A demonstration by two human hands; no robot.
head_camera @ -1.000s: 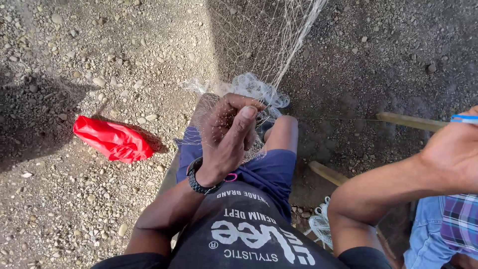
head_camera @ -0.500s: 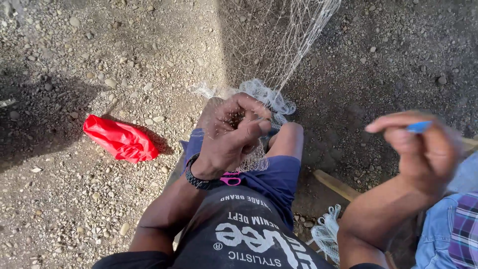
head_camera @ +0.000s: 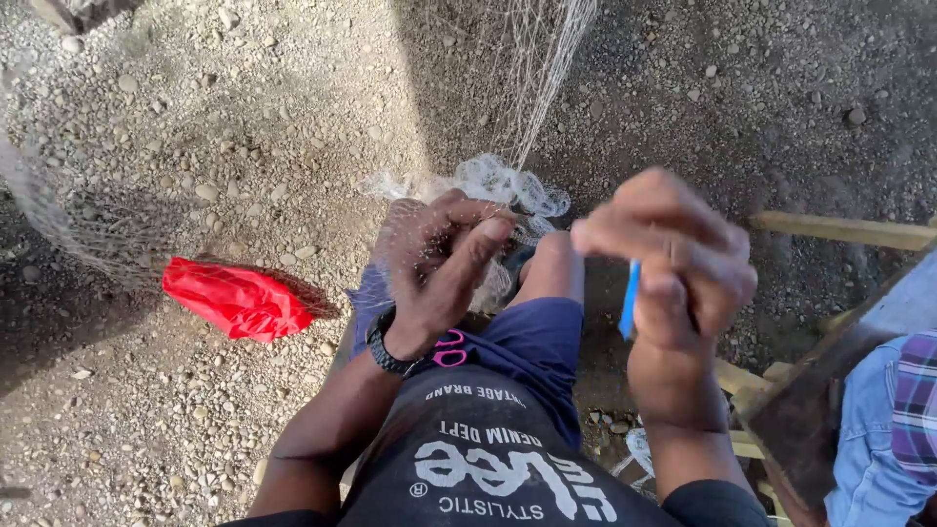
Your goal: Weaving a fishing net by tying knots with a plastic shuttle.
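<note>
Left hand (head_camera: 439, 259) gripping net (head_camera: 488, 185), apparently.

Fishing net (head_camera: 488, 185): fine, pale mesh, translucent; one part stretched taut upward out of view, the lower part bunched in a crumpled white heap at the knee, over gravel ground. Netting needle (head_camera: 631, 299): slim, flat, bright blue, held upright, mostly hidden by fingers.

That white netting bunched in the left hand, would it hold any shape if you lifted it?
Probably not. The net is fine thin mesh, crumpled and draped over the left hand, so it looks floppy and light. Its open loops seem apt to snag on fingers.
</note>
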